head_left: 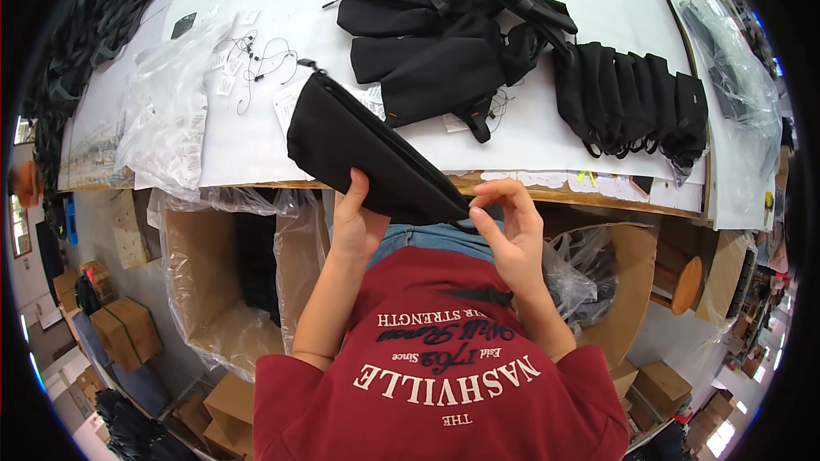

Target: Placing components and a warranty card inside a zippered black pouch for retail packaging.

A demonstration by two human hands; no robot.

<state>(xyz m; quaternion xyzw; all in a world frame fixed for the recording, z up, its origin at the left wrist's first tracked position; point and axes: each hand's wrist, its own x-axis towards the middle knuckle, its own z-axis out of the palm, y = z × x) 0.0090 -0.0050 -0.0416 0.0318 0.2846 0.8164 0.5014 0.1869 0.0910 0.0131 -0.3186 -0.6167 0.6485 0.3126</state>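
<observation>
A slim black zip pouch is held at a slant in front of my body, over the table's near edge. My left hand grips its lower side, thumb on the face and the other fingers mostly hidden behind it. A zipper runs along the upper long edge, with a pull tab sticking out at the far left end. At the near right end, my right hand pinches the pouch's tip between thumb and forefinger, its other fingers curled. Exactly which bit of the tip it grips is too small to tell.
Black pouches lie heaped on the white table, beside a row of small black pouches. Leftward are tags with cords, clear plastic bags and black straps. Plastic-lined cartons stand below the table edge.
</observation>
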